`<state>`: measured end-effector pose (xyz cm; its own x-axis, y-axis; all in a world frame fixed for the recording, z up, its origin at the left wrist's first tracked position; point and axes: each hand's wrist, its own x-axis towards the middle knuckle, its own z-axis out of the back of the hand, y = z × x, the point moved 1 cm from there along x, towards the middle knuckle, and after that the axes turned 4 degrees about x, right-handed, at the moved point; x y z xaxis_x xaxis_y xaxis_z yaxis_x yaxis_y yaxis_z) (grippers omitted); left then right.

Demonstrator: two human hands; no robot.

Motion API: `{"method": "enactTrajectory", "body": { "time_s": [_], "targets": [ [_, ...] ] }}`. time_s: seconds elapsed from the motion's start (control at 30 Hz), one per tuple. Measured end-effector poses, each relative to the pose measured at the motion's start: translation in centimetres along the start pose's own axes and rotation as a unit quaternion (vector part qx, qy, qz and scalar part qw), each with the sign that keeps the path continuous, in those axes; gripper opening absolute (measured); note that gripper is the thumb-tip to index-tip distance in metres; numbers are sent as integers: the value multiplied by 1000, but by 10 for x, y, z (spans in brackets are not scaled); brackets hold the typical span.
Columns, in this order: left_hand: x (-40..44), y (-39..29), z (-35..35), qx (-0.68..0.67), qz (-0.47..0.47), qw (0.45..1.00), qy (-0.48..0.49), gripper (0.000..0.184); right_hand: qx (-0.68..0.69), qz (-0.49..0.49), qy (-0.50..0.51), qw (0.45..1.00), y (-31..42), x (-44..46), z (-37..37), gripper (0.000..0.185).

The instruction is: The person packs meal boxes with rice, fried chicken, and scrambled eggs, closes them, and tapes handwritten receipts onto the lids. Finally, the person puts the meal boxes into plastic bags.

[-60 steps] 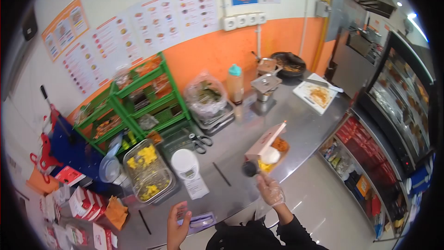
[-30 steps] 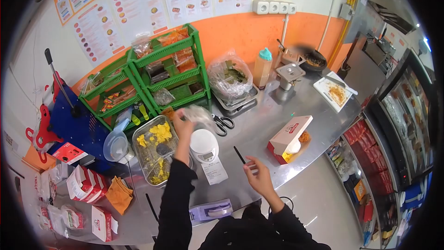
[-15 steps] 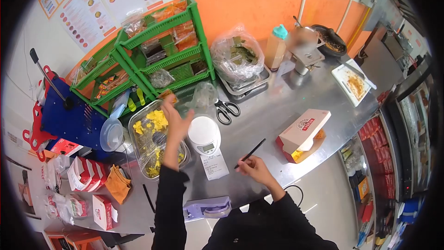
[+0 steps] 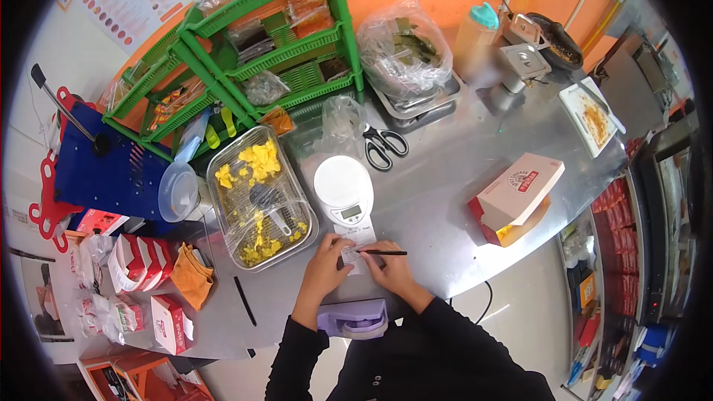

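Head view: pers. at a metal table [image 4: 438, 215], both hands close in over a receipt [image 4: 361, 236], which lies on the table just below a white kitchen scale [image 4: 344, 184], top end right by the scale's base. R hand [image 4: 391, 271] has a black pen [image 4: 390, 252] pinched btwn thumb & fingers, pen about level, L end over the paper; can't tell if the tip's touching. L hand [image 4: 324, 271] is at the receipt's L edge, fingertips on the paper, thumb spread lower, so a mod. gap btwn thumb & fingers. Purple gadget [image 4: 354, 319] sits at the table's near edge, just below the hands. Metal tray [image 4: 311, 214] w/ yellow food is L of the scale; scissors [image 4: 383, 149] & a clear bag [image 4: 343, 125] are behind it. Red-and-white food box [image 4: 520, 187] stands well off to the R, lid tilted, partly open.
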<state>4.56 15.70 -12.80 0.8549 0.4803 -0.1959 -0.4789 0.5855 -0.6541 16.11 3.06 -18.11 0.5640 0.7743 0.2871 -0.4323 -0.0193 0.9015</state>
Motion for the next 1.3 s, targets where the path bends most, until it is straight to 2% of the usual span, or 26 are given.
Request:
{"method": "enactTrajectory", "body": {
  "time_s": [0.3, 0.43, 0.73, 0.93, 1.13, 1.3],
  "targets": [
    [1, 8, -5, -38, -1, 999, -12, 52, -31, 29, 13, 999, 2, 3, -2, 8],
    [0, 7, -5, -38, 14, 999, -8, 53, -37, 20, -13, 999, 2, 1, -3, 7],
    [0, 5, -4, -31, 24, 999, -2, 52, -50, 37, 15, 998, 8, 1, 1, 7],
    [0, 6, -5, -22, 21, 1000, -7, 52, -67, 45, -17, 997, 6, -1, 2, 6],
    [0, 7, -6, -16, 19, 1000, -8, 53, -61, 52, 16, 997, 9, -2, 1, 6],
    [-2, 5, -5, -9, 20, 1000, -3, 54, -76, 24, -85, 993, 10, -3, 4, 4]
  ]
}}
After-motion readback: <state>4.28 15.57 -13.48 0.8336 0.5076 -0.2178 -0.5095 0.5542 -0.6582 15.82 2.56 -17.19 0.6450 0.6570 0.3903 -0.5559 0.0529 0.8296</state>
